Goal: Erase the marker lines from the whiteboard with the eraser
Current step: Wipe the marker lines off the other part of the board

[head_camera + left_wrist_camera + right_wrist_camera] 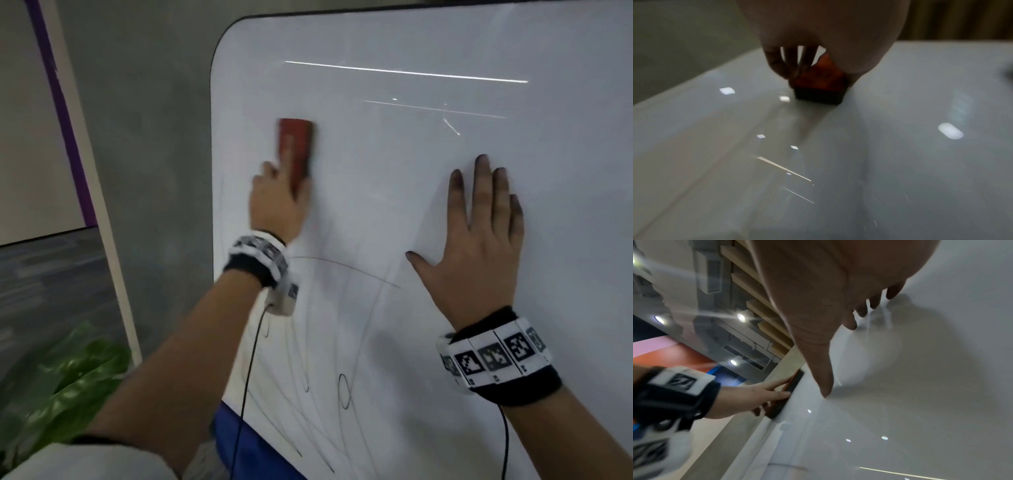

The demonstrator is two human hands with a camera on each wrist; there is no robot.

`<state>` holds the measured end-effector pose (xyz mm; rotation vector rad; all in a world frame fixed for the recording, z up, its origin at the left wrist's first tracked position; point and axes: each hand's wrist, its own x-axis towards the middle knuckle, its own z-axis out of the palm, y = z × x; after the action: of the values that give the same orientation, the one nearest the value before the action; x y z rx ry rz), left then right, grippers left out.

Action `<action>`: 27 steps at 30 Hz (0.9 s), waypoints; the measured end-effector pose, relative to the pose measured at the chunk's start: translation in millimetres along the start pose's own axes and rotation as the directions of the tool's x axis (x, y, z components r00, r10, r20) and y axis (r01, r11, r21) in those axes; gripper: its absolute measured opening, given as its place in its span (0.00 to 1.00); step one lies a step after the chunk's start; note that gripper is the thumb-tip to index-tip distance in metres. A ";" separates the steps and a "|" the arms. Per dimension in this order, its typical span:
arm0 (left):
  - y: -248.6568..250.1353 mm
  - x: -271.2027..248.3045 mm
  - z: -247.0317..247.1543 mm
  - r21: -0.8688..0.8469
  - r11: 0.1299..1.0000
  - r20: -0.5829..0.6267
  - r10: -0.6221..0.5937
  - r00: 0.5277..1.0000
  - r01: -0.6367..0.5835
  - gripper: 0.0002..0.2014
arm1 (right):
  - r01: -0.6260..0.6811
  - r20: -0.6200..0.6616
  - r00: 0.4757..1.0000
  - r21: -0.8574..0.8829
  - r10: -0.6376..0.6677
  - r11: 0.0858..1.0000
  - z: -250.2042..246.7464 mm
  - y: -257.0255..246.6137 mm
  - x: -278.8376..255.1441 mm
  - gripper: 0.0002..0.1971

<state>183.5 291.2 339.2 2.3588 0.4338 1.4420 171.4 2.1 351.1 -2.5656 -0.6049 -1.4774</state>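
A red eraser [296, 147] with a dark felt face [819, 95] is pressed flat against the whiteboard [428, 212] near its upper left. My left hand [279, 202] grips it from below, index finger along its back, thumb and other fingers on its sides. My right hand [479, 233] lies flat on the board to the right, fingers spread and straight, tips smudged dark. Thin dark marker lines [342, 390] curl across the lower part of the board below both hands. In the right wrist view the left hand [760, 395] holds the eraser [791, 391] edge-on against the board.
The board's dark rounded edge [219, 58] meets a grey wall [147, 137] on the left. A green plant [72, 380] stands at lower left. Blue cloth [253, 448] shows below the board's bottom edge. Cables [250, 370] hang from both wristbands. Bright streaks [404, 72] are light reflections.
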 end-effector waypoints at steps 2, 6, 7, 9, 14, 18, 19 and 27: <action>-20.7 13.7 1.1 -0.043 0.950 0.043 -0.309 0.950 0.311 0.35 | 0.006 0.011 1.000 -0.018 -0.006 1.000 1.1 -0.6 -1.1 0.59; 4.4 -25.6 16.8 -0.141 0.945 -0.023 -0.302 0.953 0.296 0.34 | 0.017 0.013 1.000 -0.043 -0.017 0.999 3.0 -4.8 -4.5 0.59; 18.2 -47.6 20.2 -0.186 0.965 -0.023 -0.192 0.981 0.184 0.34 | 0.020 0.011 1.000 -0.046 -0.020 0.999 3.1 -5.2 -5.0 0.59; 41.5 -94.6 23.7 -0.241 0.968 0.013 0.081 0.997 -0.076 0.32 | 0.030 0.010 1.000 -0.046 -0.029 0.999 3.9 -5.3 -6.1 0.58; 37.2 -120.8 29.0 -0.198 0.936 0.008 0.297 0.955 -0.290 0.29 | 0.070 0.021 0.997 -0.038 -0.069 0.997 3.7 4.7 -8.7 0.57; -14.6 -75.6 27.3 -0.273 0.961 0.009 -0.037 0.999 0.038 0.34 | 0.089 0.025 0.996 -0.016 -0.089 0.996 1.4 14.3 -9.6 0.55; -33.0 -62.7 27.4 -0.274 0.953 0.015 -0.128 0.992 0.127 0.35 | 0.088 0.024 0.996 -0.019 -0.088 0.996 1.3 15.8 -10.3 0.54; -150.5 -23.3 39.7 -0.216 0.660 0.204 -0.690 0.695 0.719 0.35 | 0.073 0.055 0.996 -0.095 -0.068 0.993 4.7 4.9 -13.0 0.53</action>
<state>196.8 410.9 237.9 1.7068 0.9287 0.9141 171.4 -4.7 338.0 -2.6897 -0.6530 -1.5025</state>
